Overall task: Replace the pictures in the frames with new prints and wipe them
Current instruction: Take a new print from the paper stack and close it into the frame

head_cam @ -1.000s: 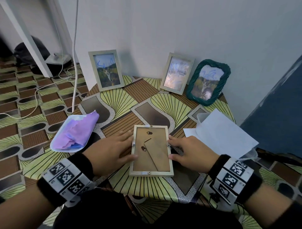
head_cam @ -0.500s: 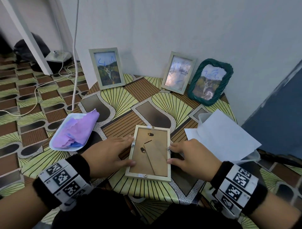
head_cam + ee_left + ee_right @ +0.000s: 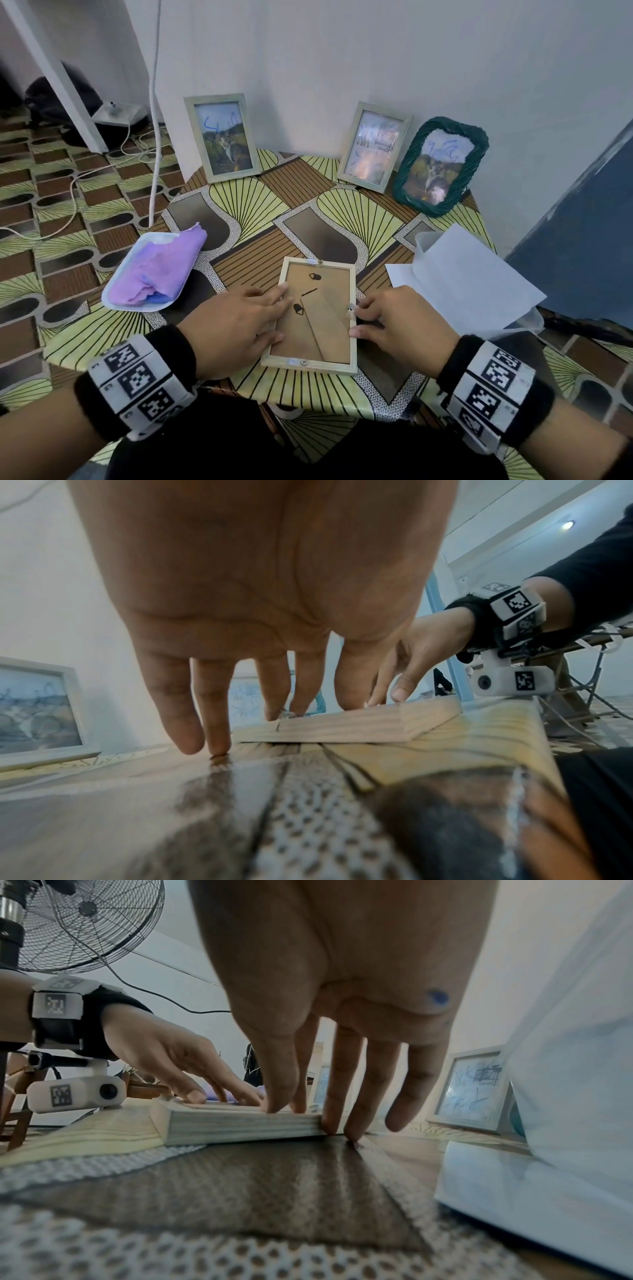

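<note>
1. No brand name or printed label can be read anywhere; blue scribbles cross the pictures in the standing frames, but they spell nothing legible, and the wristbands carry black-and-white square markers only
2. Four frames show in the head view: one face-down wooden frame [image 3: 313,313] at lower centre on the patterned table [image 3: 239,212], its brown backing board up, and three upright along the wall at the top: a pale frame at upper left [image 3: 222,137], a pale frame at upper centre [image 3: 373,147], and a green woven frame [image 3: 440,166] just right of it
3. The left hand [image 3: 236,325] lies with straight fingers on the face-down frame's left edge, gripping nothing
4. The right hand [image 3: 400,325] has its thumb and forefinger on the right edge and other fingertips on the table, also unclenched
5. One white tray [image 3: 118,294] at centre left holds one purple cloth [image 3: 161,270]
6. White paper sheets [image 3: 479,284] lie on a clear container at centre right; their count is unclear
</note>
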A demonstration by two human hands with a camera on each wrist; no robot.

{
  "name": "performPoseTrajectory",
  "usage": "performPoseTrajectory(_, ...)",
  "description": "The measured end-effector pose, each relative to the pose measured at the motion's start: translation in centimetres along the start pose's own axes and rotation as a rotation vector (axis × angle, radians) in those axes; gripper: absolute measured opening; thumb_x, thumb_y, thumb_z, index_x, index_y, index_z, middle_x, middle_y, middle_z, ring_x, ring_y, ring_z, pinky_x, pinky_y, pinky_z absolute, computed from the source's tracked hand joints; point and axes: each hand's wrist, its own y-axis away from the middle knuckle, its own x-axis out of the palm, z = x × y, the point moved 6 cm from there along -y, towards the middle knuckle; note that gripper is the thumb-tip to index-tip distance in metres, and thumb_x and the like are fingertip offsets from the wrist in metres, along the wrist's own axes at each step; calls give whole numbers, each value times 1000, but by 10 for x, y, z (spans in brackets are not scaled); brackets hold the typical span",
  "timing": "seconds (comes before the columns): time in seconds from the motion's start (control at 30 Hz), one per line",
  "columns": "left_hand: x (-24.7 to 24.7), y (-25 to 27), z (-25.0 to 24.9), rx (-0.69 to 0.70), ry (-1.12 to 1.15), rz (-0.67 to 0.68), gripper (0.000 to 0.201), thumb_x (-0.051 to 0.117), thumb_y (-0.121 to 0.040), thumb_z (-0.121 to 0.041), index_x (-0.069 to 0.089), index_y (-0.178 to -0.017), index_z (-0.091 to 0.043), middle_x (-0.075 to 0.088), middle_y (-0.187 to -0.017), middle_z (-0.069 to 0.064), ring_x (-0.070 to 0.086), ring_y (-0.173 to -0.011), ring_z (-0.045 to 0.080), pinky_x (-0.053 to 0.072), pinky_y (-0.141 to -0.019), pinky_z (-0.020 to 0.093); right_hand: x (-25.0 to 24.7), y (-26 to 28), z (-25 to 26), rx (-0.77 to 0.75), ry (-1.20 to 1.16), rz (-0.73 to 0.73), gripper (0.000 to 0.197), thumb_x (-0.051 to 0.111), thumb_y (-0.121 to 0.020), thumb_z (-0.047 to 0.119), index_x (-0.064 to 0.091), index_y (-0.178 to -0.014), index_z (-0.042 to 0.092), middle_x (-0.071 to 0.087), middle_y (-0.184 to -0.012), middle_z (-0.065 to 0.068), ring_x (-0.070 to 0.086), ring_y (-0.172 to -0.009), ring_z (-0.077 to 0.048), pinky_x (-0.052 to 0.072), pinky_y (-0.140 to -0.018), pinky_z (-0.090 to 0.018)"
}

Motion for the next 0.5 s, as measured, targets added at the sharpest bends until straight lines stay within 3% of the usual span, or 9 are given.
performPoseTrajectory(0.13, -4, 0, 3, -3, 16, -27, 68, 36, -98, -58, 11, -156, -34, 8, -162, -21, 25, -143, 8, 28, -114, 25, -3, 4, 5, -32, -23, -33, 25, 62, -91, 45, 75, -109, 33, 69, -106, 12, 62, -94, -13, 48, -78, -28)
performPoseTrajectory(0.27, -7, 1, 4, 2, 68, -20, 71, 41, -96, -59, 15, -156, -31, 12, -161, -20, 24, -143, 2, 27, -114, 22, -20, -4, 1, -20, -34, -158, 19, 66, -89, 41, 77, -99, 28, 67, -99, 11, 60, -92, -10, 46, -75, -26)
performPoseTrajectory(0.4, -7, 0, 5, 3, 86, 18, 71, 42, -96, -58, 13, -156, -32, 9, -161, -21, 24, -143, 3, 26, -115, 23, -19, -21, 1, -43, -38, -46, 23, 72, -85, 37, 76, -106, 28, 60, -110, 11, 54, -103, -7, 45, -90, -28)
performPoseTrajectory(0.5, -5, -2, 7, -2, 78, 41, 72, 42, -96, -58, 12, -156, -33, 8, -160, -23, 22, -143, 3, 25, -115, 22, -17, -28, 3, -21, -87, -6, 18, 75, -83, 34, 79, -98, 25, 60, -108, 10, 56, -100, -9, 45, -90, -30)
